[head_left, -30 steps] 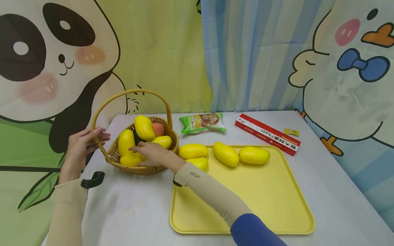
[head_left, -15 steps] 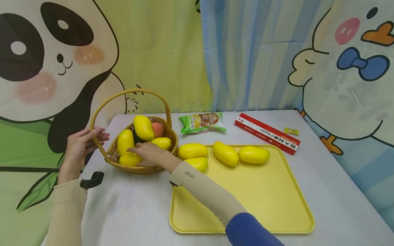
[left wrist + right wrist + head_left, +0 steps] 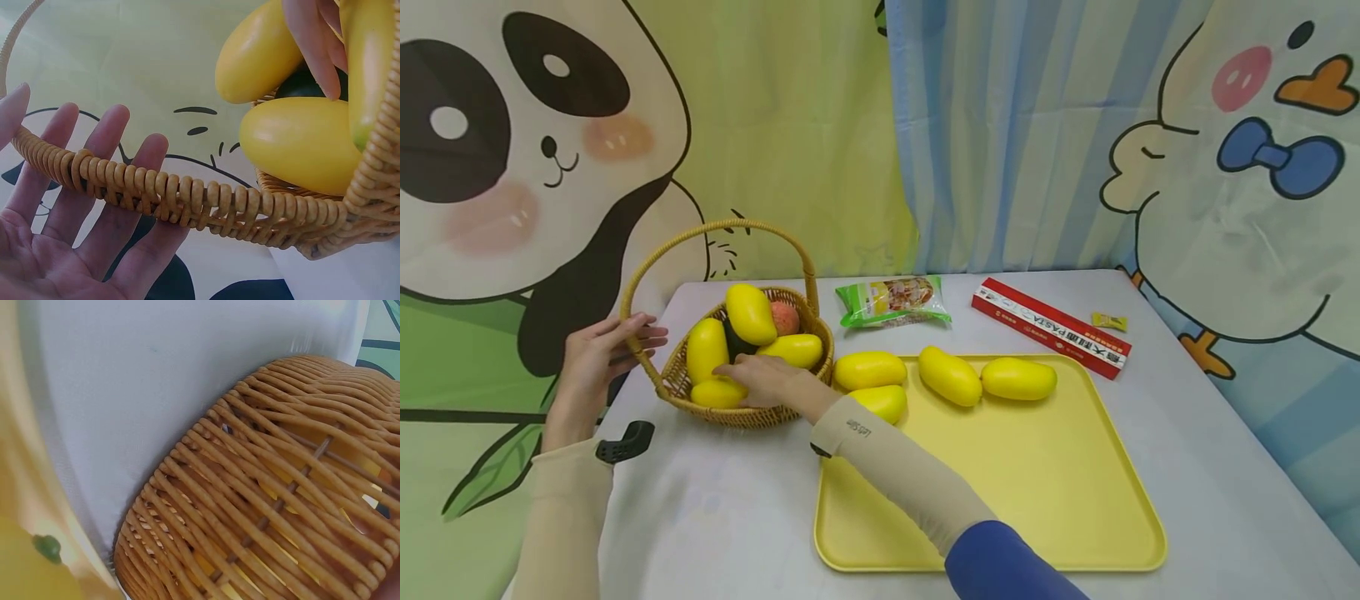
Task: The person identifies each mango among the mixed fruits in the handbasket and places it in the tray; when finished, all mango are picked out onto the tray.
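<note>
A wicker basket (image 3: 752,417) holds several yellow mangoes, a reddish peach (image 3: 785,317) and a dark green thing (image 3: 303,83) partly hidden among them. My left hand (image 3: 597,354) touches the left side of the basket's handle (image 3: 187,194), its fingers extended behind the wicker and its thumb on the near side. My right hand (image 3: 767,379) reaches into the basket and holds the front mango (image 3: 717,392) by its right end. In the left wrist view its fingertips (image 3: 325,81) point down between that mango and another mango (image 3: 300,144). The right thumb is hidden.
A yellow tray (image 3: 1000,483) lies to the right, with several mangoes (image 3: 950,376) along its far edge, under my right forearm's reach. Behind stand a green snack packet (image 3: 893,302), a red pasta box (image 3: 1051,327) and a small yellow packet (image 3: 1109,322).
My right forearm has shifted slightly left, while the right hand stays at the front mango. The left hand and the basket have barely moved.
</note>
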Motion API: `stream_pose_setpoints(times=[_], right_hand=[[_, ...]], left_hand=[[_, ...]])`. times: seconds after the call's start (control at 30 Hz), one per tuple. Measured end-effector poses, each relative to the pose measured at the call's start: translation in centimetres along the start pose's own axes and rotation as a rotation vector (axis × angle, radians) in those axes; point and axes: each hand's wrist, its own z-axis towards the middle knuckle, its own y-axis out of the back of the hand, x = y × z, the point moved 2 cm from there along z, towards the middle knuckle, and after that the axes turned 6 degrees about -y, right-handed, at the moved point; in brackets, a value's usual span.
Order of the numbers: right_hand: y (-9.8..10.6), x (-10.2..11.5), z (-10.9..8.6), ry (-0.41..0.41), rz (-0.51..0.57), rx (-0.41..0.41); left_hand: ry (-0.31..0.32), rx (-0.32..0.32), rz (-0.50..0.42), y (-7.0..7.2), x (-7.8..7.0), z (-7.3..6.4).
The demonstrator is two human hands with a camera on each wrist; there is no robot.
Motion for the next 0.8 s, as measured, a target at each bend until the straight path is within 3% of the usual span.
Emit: stream_pose_setpoints(times=[0.43, 0.8], right_hand=[[-0.4, -0.3, 0.3, 0.018, 0.048, 0.011], [2.1, -1.4, -1.5, 0.014, 0.016, 0.001]], left_hand=[[-0.008, 0.012, -0.024, 0.0, 0.0, -0.2], [-0.008, 0.011, -0.012, 0.2, 0.1, 0.1]])
